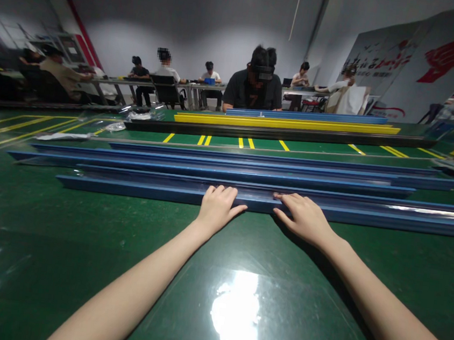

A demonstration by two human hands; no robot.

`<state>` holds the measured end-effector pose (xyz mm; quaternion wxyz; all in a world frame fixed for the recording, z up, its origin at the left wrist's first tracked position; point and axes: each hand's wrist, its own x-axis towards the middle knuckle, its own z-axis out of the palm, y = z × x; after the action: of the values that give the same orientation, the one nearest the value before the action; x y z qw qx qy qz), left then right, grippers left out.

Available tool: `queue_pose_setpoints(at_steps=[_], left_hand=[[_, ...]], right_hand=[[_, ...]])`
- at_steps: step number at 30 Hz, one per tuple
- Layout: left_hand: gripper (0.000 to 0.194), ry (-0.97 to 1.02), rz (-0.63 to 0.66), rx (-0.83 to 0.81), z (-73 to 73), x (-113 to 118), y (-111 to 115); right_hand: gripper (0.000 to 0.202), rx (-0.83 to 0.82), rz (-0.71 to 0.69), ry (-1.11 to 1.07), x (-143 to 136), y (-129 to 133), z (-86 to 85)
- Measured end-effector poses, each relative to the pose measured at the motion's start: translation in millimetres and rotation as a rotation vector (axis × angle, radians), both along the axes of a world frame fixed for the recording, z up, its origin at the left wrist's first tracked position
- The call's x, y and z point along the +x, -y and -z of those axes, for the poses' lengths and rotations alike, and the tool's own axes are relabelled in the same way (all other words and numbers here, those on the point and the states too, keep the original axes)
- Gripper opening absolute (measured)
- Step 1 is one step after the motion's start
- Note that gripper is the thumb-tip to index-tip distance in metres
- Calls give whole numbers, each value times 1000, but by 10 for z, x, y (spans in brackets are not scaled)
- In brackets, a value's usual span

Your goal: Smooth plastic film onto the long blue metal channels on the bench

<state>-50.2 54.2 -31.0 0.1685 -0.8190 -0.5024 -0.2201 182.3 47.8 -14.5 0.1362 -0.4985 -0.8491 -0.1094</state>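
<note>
A long blue channel-shaped strip (pixel 127 189) lies across the green table in front of me. My left hand (pixel 218 207) grips its near wall, with the fingers hooked over the top edge and the thumb along the front. To the right, my right hand (pixel 303 215) holds the same wall in a similar way, its index finger reaching into the channel. A short gap of bare blue wall separates the two hands. Clear, shiny film seems to lie inside the channel, and my fingertips are partly hidden behind the wall.
Several more blue strips (pixel 210 172) lie parallel just beyond. Farther back are a black strip (pixel 279 135), a yellow strip (pixel 288 124) and another blue strip (pixel 317 116). A person (pixel 254 86) sits opposite. Crumpled clear plastic (pixel 139 115) rests at the back left of the green table (pixel 155 238).
</note>
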Motion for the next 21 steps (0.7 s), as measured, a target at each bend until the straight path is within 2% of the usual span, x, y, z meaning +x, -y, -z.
queue_pose_setpoints(at_steps=[3, 15, 21], left_hand=[[38, 16, 25, -12, 10, -7, -7], [37, -21, -27, -71, -54, 17, -6], [38, -35, -33, -31, -38, 17, -1]], right_hand=[[38, -5, -1, 5, 1, 0, -1], [38, -2, -1, 7, 6, -8, 13], [38, 2, 2, 16, 8, -3, 11]])
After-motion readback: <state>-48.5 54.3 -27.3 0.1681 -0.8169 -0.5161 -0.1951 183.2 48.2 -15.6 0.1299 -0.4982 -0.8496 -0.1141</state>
